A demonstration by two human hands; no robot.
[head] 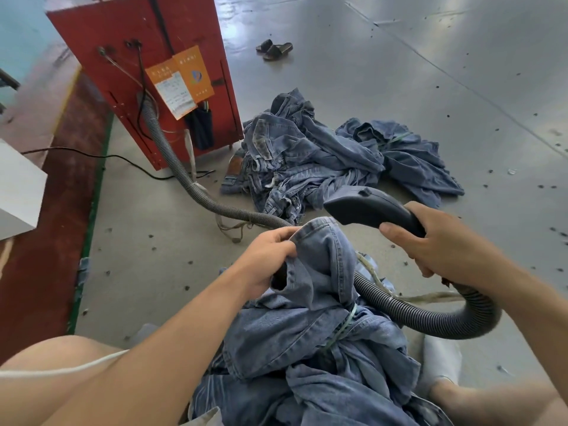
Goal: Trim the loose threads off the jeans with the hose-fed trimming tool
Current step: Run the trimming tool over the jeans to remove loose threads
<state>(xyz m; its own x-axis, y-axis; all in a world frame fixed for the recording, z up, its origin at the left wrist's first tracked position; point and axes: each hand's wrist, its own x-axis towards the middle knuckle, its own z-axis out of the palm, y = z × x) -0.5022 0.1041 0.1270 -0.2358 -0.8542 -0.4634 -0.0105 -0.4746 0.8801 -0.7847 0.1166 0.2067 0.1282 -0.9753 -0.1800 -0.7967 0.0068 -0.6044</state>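
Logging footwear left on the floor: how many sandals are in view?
2: a pair of dark sandals lying side by side on the grey floor, right of the red cabinet. Others may be hidden behind it.

Bare floor (430,87) lies open rightward; jeans pile (307,155) and red cabinet (147,72) block ahead.

Pretty bright, even daylight overall, no harsh shadows anywhere. The grey floor (399,56) has a soft sheen at the far middle and far right, so light seems to come in from the far side. Heavy wide-angle warp: the red cabinet (147,72) leans and floor lines bend near the edges. Near corners go soft and smeary, centre stays fairly sharp.
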